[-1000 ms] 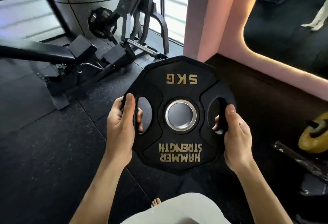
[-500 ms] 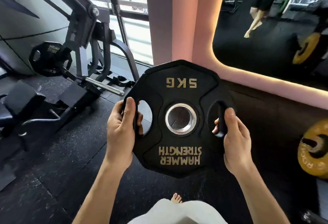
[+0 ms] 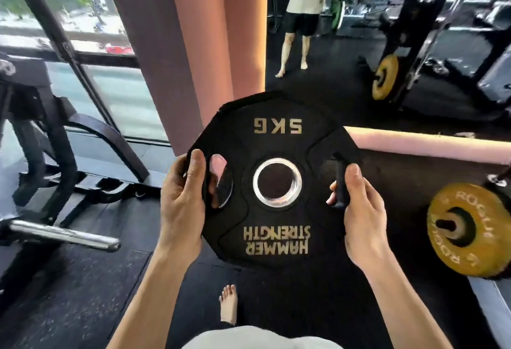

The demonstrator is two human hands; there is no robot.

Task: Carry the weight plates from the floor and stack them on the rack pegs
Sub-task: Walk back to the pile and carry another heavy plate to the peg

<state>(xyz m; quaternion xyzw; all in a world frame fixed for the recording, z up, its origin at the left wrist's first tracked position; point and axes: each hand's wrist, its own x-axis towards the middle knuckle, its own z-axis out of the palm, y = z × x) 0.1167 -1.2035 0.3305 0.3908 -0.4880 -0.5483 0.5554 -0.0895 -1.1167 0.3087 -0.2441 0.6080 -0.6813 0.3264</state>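
Observation:
I hold a black 5 kg weight plate [image 3: 276, 224] with gold "Hammer Strength" lettering flat in front of me, above the dark floor. My left hand [image 3: 181, 205] grips the plate's left handle slot, thumb on top and fingers curled through the opening. On the other side my right hand [image 3: 362, 207] grips the right handle bar the same way. A yellow plate [image 3: 481, 246] sits on a peg at the right edge, low down.
A black machine frame [image 3: 52, 138] with a chrome bar [image 3: 63, 234] stands at the left by the window. Ahead is a pink column [image 3: 199, 53] and a wall mirror [image 3: 387, 44] that reflects a person and a rack. My bare foot [image 3: 229, 303] is on the rubber floor.
The view has swung right and upward: the bench and machine slid off to the left, the mirror and the yellow plate came closer. Both hands keep the same grip on the plate.

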